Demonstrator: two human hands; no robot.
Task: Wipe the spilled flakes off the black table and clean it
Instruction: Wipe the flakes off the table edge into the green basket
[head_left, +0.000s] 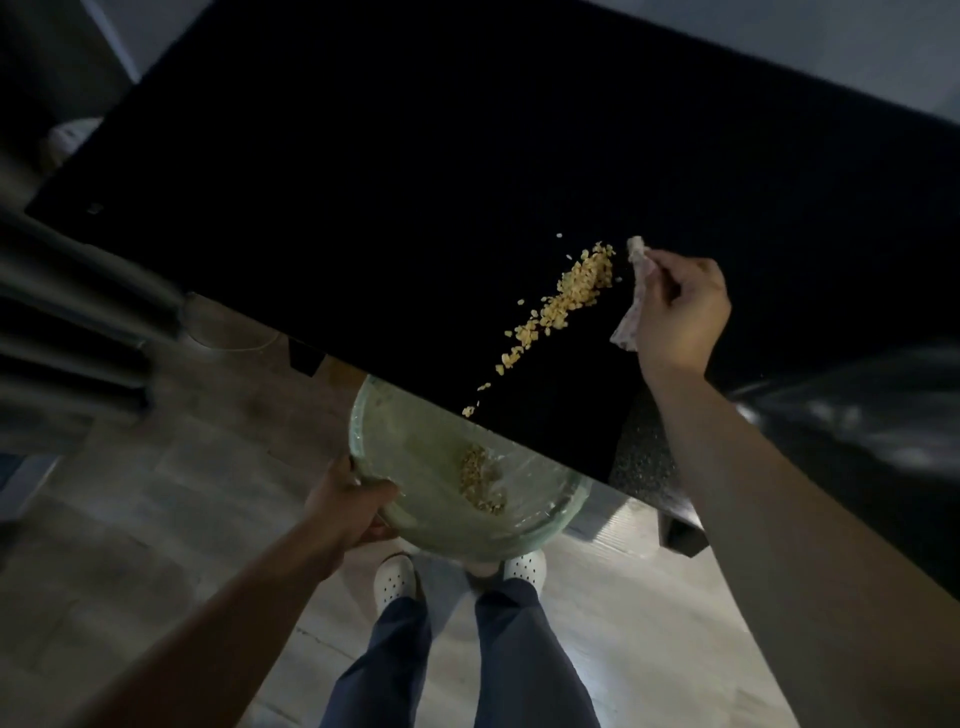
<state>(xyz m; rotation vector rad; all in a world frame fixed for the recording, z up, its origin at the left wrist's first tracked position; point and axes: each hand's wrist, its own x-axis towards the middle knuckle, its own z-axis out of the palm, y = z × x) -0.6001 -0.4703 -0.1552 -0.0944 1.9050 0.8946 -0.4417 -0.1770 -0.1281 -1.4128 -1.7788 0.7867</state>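
L hand (349, 512) grips glass bowl (415, 457) rim, held just under worktop (363, 182) edge to catch flakes (563, 299). R hand (680, 312), fingers pinched on cloth (638, 291) beside the flake line, set to sweep toward bowl.

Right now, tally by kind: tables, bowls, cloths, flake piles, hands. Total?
Black table: 1
Glass bowl: 1, gripped by left hand
Cloth: 1, held by right hand
Flake piles: 2, table trail, bowl heap
Hands: 2
Total: 7
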